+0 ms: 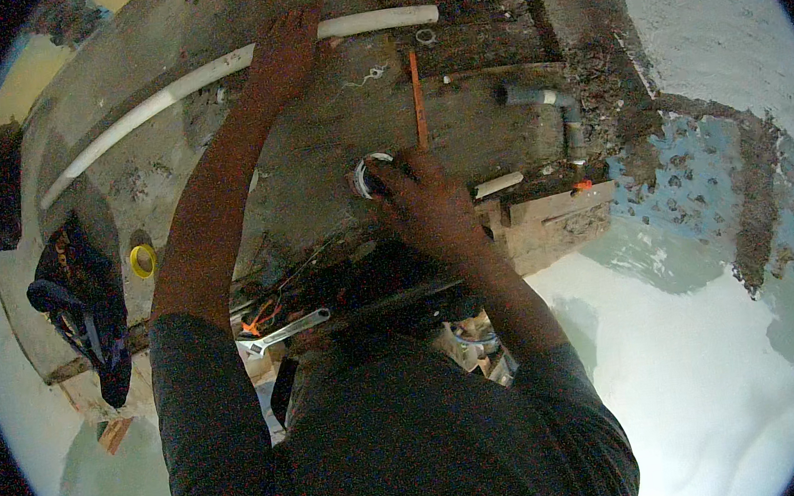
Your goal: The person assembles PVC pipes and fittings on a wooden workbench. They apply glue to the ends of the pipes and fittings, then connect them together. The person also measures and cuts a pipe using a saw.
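The right hand (426,202), forearm angled inward, has its grip clamped on a small white-rimmed round object (367,173), while the left hand (290,48), arm outstretched, lies over a white pipe (153,101), closure unclear, on a stained surface (311,146) near peeling blue paint (686,168).

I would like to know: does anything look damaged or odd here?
Yes, the blue-painted surface on the right looks damaged: it is speckled with rough brownish patches, and a broad brown strip runs across it, breaking up the colour.
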Tool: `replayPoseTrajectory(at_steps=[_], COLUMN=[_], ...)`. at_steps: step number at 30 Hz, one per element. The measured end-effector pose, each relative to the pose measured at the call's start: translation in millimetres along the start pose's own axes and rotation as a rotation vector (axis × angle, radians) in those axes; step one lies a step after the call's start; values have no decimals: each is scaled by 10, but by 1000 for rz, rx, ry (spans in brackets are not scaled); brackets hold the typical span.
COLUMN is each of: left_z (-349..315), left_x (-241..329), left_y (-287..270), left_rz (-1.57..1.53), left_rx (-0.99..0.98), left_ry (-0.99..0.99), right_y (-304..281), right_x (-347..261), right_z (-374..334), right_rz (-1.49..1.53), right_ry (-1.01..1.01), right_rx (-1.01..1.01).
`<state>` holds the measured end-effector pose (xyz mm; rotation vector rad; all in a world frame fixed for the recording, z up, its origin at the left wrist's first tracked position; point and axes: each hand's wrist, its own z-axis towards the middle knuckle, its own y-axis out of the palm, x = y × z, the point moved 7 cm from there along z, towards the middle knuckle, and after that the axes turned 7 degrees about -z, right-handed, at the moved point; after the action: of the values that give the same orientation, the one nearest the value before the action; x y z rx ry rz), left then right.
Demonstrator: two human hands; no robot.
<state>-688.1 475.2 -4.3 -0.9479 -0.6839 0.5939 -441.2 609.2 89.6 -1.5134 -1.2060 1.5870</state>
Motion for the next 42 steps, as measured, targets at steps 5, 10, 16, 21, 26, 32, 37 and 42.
replayPoseTrajectory(at_steps=[5,10,16,21,26,32,37,42], left_z=[-24,61,-125,-110,-64,123,199,-109], left_x=[-187,-100,-21,129,433,874,1304,1424], left_y=[-14,-221,-871,-1189,-1368,-1522,-1351,-1723], left_rz=[-131,-207,-430,-298,-418,-852,-1000,-1031], left_rx=[-103,-172,-98,176,27,-160,-486,-369], left_ry=[-181,-278,-291,-204,-214,-155,-401,-392], right_y=[45,-100,-991,-1002,-779,-1228,-1724,-1869], right_x=[28,40,1556,3178,3547,2681,1190,-163], right_z=[103,112,-269,-604,-658,-574,-228,257], right_rz=[-74,-91,-495,-591,-544,-560,-753,-663], right_ry=[-20,-90,453,743,816,617,113,-277], right_rx=[-57,15,399,142,26,274,418,359])
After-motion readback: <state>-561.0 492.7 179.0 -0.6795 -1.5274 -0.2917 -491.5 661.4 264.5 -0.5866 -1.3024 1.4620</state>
